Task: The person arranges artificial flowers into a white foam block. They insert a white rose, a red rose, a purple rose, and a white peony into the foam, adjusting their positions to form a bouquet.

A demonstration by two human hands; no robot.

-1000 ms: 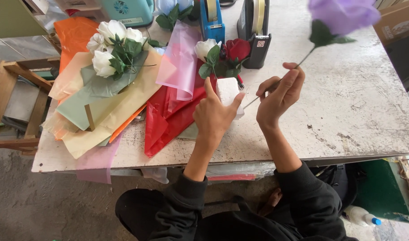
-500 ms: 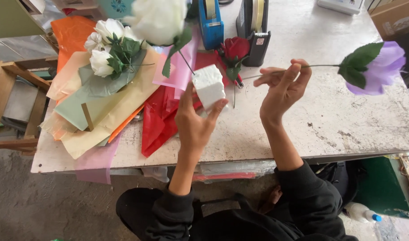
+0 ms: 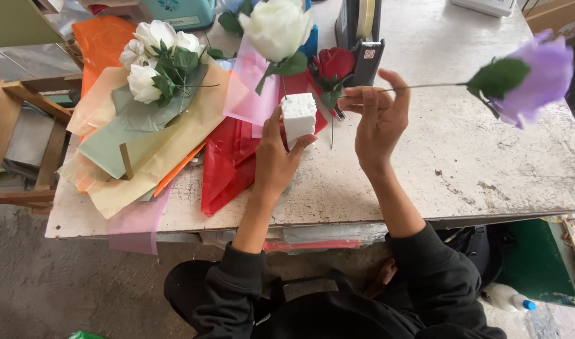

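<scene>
The foam block is now lifted clear of the desk, gripped in the left hand, fingers clenched round its lower half. A second ago that hand was flat-low on the desk by the red paper; the block has come up since then, and it is held slightly higher and more upright than half a second ago. A white rose stands stuck in the block's top, stem straight, bloom at the far edge of the view.

The purple rose has been swung from upright to lying nearly level, out to the right. Its thin wire stem is pinched at the bare end by the right hand, grip closed on it between thumb and fingers. The stem tip is near the block, just right of it, not touching.

Judgement: the block and the stem end have been brought together in the air, so the purple rose is probably being lined up for pushing into the foam beside the white one; not yet inserted.

Unchanged on the desk: a red rose lies just beyond the hands, near a black tape dispenser. A wrapped bunch of white roses sits at far left on cream, green and orange sheets. A pink sheet lies behind the block.
</scene>
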